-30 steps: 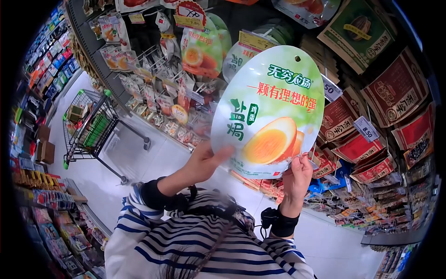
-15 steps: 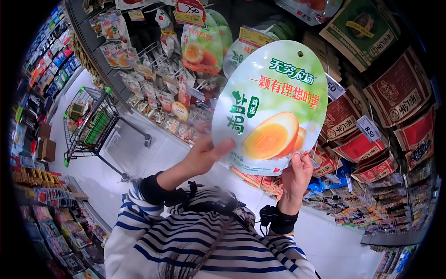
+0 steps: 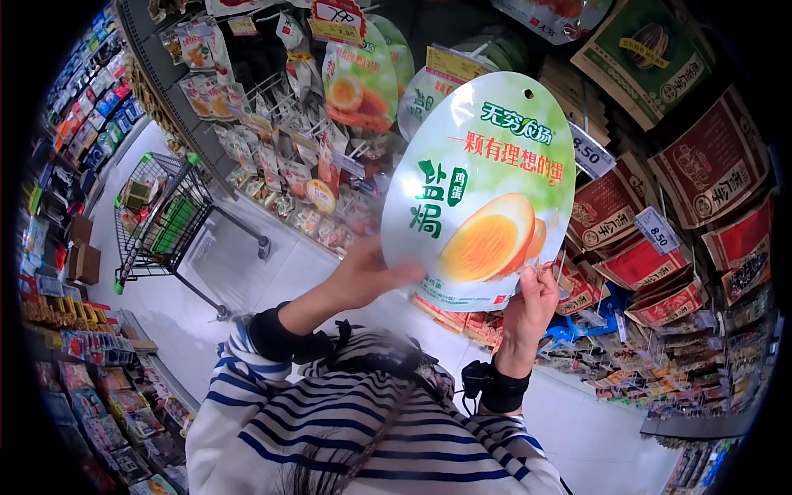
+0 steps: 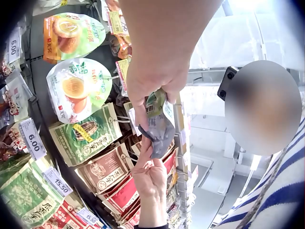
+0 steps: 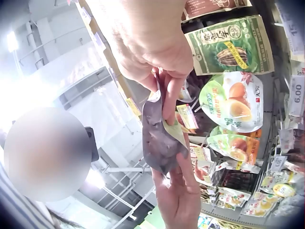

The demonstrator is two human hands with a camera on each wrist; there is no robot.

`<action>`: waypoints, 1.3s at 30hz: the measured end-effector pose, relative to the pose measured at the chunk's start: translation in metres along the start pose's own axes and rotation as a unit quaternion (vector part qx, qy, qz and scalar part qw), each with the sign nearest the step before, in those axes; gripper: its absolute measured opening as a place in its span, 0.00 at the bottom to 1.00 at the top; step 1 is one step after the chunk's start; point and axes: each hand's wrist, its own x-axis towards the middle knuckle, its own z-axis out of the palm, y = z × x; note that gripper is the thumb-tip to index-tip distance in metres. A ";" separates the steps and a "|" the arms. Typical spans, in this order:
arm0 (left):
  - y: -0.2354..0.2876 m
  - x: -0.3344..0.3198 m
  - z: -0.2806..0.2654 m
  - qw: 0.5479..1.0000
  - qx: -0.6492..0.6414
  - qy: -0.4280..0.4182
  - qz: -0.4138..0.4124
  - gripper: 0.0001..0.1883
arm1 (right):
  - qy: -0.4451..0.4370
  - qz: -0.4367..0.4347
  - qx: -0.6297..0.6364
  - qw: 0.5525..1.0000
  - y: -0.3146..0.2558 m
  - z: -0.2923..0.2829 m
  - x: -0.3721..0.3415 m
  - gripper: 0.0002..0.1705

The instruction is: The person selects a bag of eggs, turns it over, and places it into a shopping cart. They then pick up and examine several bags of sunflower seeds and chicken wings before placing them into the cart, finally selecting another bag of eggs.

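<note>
An egg-shaped pouch of salt-baked eggs (image 3: 487,198), green and white with a halved egg printed on it, is held up before the shelf, printed front toward the head camera. My left hand (image 3: 355,276) holds its lower left edge, thumb over the front and fingers behind. At the lower right corner my right hand (image 3: 532,309) pinches the pouch between thumb and fingers. In the right wrist view the grey back of the pouch (image 5: 159,136) shows, with the left hand's fingers (image 5: 183,167) lying along it.
Matching egg pouches (image 3: 359,91) and green seed bags (image 3: 648,54) hang on hooks behind, with red bags (image 3: 709,161) on the right. Price tags (image 3: 657,229) stick out from the hooks. A shopping cart (image 3: 161,219) stands on the floor at left, holding some goods.
The pouch has risen slightly and turned a little in the hands. The left thumb has shifted along its lower left edge; the right hand keeps its pinch.
</note>
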 end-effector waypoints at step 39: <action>0.015 0.011 0.031 0.962 0.232 0.145 0.017 0.24 | -0.104 -0.282 -0.250 0.920 -0.014 0.019 0.001 0.38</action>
